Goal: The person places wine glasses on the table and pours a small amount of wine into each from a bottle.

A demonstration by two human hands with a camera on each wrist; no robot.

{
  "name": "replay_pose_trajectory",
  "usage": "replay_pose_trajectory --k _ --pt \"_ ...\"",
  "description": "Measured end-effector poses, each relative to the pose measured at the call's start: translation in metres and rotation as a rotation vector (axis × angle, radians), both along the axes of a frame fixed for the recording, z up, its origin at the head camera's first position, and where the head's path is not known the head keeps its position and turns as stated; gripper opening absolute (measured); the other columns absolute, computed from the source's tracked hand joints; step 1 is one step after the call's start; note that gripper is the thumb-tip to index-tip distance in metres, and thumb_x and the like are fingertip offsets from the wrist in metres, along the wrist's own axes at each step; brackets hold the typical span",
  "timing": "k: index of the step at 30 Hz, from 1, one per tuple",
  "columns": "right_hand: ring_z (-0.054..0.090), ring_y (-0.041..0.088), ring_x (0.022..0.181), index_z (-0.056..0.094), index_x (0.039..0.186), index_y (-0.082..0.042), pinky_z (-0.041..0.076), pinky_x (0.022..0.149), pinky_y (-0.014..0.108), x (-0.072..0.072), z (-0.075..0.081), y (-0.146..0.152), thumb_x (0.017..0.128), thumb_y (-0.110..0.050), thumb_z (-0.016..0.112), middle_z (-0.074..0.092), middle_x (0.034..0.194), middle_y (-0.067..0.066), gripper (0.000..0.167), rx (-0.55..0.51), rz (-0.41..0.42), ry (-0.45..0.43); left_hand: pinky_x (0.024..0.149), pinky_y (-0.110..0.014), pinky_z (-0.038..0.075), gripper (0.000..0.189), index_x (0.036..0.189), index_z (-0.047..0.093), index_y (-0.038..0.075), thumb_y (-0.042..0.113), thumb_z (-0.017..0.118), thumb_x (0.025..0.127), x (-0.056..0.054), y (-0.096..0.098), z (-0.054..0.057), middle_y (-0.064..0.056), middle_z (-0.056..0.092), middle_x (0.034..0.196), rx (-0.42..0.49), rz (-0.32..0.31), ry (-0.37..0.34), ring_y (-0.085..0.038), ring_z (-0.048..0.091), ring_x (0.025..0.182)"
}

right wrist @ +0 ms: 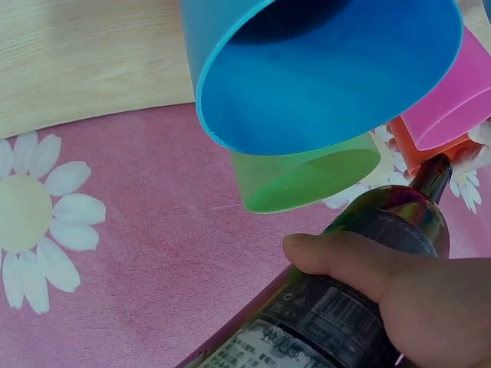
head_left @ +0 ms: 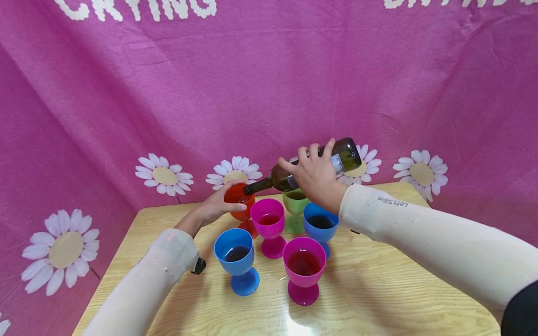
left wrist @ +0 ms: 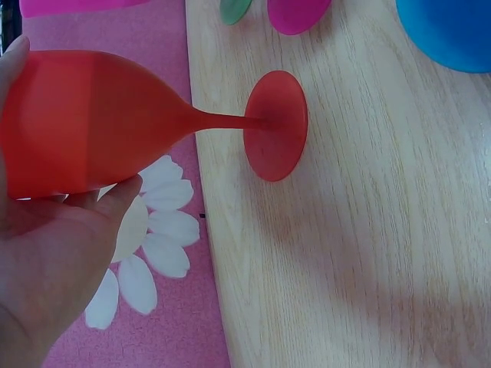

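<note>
A red goblet point(head_left: 244, 215) stands at the back left of the table, and my left hand point(head_left: 213, 206) grips its bowl, fingers and thumb on opposite sides. In the left wrist view the red goblet point(left wrist: 138, 123) shows its stem and round foot, with a tone line across the bowl. My right hand point(head_left: 315, 176) holds a dark glass wine bottle point(head_left: 279, 178) round its body, tilted down to the left. The bottle's mouth lies at the red goblet's rim. The right wrist view shows the thumb across the bottle's label point(right wrist: 337, 314). Whether liquid is flowing I cannot tell.
Close by stand a pink goblet point(head_left: 267, 226), a green goblet point(head_left: 295, 210), and blue goblets at right point(head_left: 321, 232) and front left point(head_left: 234, 261). Another pink goblet point(head_left: 304, 275) is nearest me. They hold dark or red liquid. A pink daisy cloth point(head_left: 269, 93) hangs behind the wooden table point(head_left: 399, 280).
</note>
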State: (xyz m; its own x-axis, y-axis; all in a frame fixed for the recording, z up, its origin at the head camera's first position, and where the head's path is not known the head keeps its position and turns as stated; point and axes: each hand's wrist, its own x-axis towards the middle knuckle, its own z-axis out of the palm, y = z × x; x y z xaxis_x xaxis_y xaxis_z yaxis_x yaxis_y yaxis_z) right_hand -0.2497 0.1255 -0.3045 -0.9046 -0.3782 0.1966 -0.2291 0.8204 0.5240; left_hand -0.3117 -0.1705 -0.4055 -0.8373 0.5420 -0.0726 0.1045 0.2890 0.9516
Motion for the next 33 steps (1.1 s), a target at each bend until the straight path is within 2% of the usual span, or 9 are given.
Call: replay_pose_trajectory --k 13,21,26,29,33 --pt "0.049 0.051 0.127 0.03 0.157 -0.037 0.03 0.104 0.083 -0.001 -0.001 0.001 0.071 -0.035 0.092 0.054 0.134 0.027 0.106 -0.001 -0.002 0.001 0.11 -0.055 0.045 0.08 0.16 0.028 0.011 0.01 0.073 0.094 0.0 0.0 0.0 -0.021 0.047 0.151 0.006 -0.006 0.002 -0.046 0.039 0.143" --pt "0.049 0.051 0.128 0.03 0.157 -0.037 0.028 0.104 0.084 -0.004 0.001 0.009 0.068 -0.025 0.096 0.053 0.134 0.027 0.111 -0.027 -0.003 0.011 0.107 -0.05 0.049 0.076 0.157 0.033 0.017 0.01 0.074 0.094 -0.001 0.0 -0.002 -0.017 0.048 0.151 0.006 -0.004 0.001 -0.038 0.043 0.139" --pt "0.048 0.052 0.127 0.031 0.157 -0.038 0.025 0.103 0.086 -0.006 0.003 0.018 0.074 -0.021 0.091 0.053 0.132 0.028 0.104 -0.075 -0.002 0.005 0.101 -0.042 0.054 0.075 0.157 0.032 0.015 0.008 0.073 0.094 -0.003 0.0 -0.003 -0.017 0.047 0.15 0.024 -0.007 -0.002 -0.038 0.044 0.138" --pt "0.048 0.053 0.127 0.033 0.157 -0.038 0.024 0.103 0.086 -0.006 0.003 0.024 0.078 -0.028 0.088 0.054 0.132 0.028 0.097 -0.124 -0.004 -0.005 0.098 -0.039 0.056 0.077 0.158 0.03 0.013 0.008 0.073 0.094 -0.004 0.0 -0.004 -0.018 0.047 0.15 0.029 -0.01 -0.002 -0.039 0.043 0.139" --pt "0.05 0.053 0.124 0.034 0.159 -0.037 0.025 0.102 0.087 -0.004 0.003 0.031 0.075 -0.029 0.091 0.054 0.132 0.029 0.101 -0.175 0.004 -0.014 0.099 -0.041 0.055 0.077 0.158 0.031 0.014 0.009 0.073 0.094 -0.003 -0.001 -0.003 -0.018 0.046 0.151 0.025 -0.004 -0.008 -0.04 0.042 0.139"
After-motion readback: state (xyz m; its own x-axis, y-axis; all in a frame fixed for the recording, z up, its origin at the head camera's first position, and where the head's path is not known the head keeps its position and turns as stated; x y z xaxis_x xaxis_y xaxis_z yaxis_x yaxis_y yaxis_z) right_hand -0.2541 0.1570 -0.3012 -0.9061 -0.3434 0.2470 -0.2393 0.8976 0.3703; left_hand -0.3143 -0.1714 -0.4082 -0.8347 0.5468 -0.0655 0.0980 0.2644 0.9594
